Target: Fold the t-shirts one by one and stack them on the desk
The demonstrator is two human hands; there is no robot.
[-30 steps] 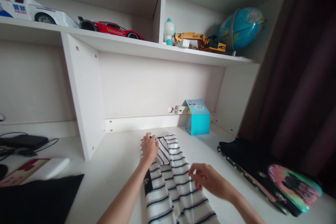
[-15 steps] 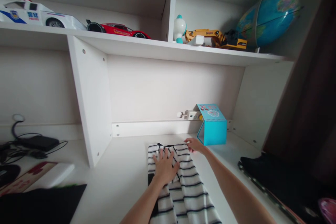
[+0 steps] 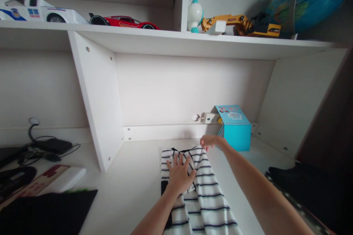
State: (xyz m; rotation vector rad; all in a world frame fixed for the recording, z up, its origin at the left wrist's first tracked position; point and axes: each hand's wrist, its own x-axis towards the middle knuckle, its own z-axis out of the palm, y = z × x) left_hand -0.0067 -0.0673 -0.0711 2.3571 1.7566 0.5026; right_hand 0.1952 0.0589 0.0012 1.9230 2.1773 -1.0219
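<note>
White tabletop (image 3: 132, 191) is flanking the striped shirt (image 3: 213, 198) toward the rear edge (image 3: 154, 140). Left hand (image 3: 180, 176) is lying spread on the shirt; right hand (image 3: 209, 142), nearly closed, is pinching its rear corner.

L hand (image 3: 180, 177) flat, fingers (image 3: 180, 160) spread; R hand (image 3: 209, 141) pinched, arm (image 3: 249, 178) ext'd.

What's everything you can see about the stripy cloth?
The striped garment is white with thin dark stripes and looks soft. It has a dark edge at its far end and a dark patch along its left side. It lies lengthwise on the white desk, folded and slightly wrinkled, its near end out of view. The left hand rests flat on it, fingers spread; the right hand seems to pinch its far right corner.
</note>
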